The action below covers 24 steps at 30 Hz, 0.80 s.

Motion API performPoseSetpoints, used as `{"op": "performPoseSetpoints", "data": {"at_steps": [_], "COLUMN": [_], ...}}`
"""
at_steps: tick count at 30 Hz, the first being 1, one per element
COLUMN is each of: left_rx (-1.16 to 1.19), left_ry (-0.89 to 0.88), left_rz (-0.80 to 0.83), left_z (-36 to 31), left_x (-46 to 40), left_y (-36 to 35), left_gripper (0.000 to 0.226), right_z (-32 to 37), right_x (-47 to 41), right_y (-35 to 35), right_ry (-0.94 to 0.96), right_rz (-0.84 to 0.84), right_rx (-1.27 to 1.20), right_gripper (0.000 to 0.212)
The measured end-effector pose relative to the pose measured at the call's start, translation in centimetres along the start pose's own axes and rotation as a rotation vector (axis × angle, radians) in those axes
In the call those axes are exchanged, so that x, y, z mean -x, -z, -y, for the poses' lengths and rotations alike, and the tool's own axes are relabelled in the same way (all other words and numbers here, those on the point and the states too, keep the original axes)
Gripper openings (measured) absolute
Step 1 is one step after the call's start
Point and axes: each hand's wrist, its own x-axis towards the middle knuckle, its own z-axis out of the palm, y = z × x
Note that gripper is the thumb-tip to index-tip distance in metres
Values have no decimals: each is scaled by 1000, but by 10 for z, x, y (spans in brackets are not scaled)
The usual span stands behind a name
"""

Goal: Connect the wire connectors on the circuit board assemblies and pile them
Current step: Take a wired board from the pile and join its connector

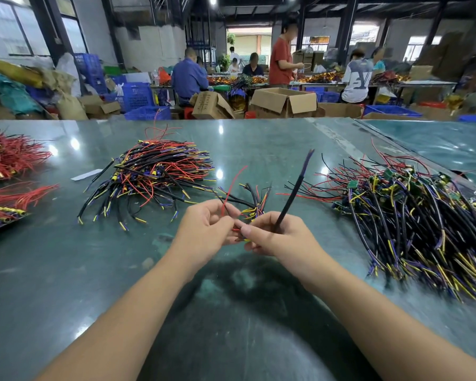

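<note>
1. Lying at the far left of the green table: red wire bundles.
2. Left-centre: heap of loose black, red and yellow wires.
3. Left hand, fingers curled, pinching a thin red wire.
4. Right hand, touching the left, gripping a black cable that stands up, tilted right.
5. Far right: pile of wired circuit board assemblies.

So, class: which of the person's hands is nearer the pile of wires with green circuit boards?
The right. The right hand sits just beside the pile with green boards; the left hand lies farther off, beyond the right one.
</note>
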Motion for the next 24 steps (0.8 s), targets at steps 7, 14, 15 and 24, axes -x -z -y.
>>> {"op": "performPoseSetpoints", "data": {"at_steps": [7,14,15,24], "left_rx": [-28,-113,-104,223], "left_ry": [0,-148,-172,33], "left_rz": [-144,-470,-504,-238], "left_z": [0,6,6,-4], "left_x": [-7,-18,-18,-11], "left_y": [4,25,26,20], "left_gripper": [26,26,27,47], "right_z": [6,11,11,7], "right_x": [5,8,8,6], "right_y": [-4,1,2,8], "right_ry": [7,-85,-94,-89], "right_rz": [67,160,174,174], "right_rx": [-3,-198,-222,-417], "right_gripper": [15,14,13,21]}}
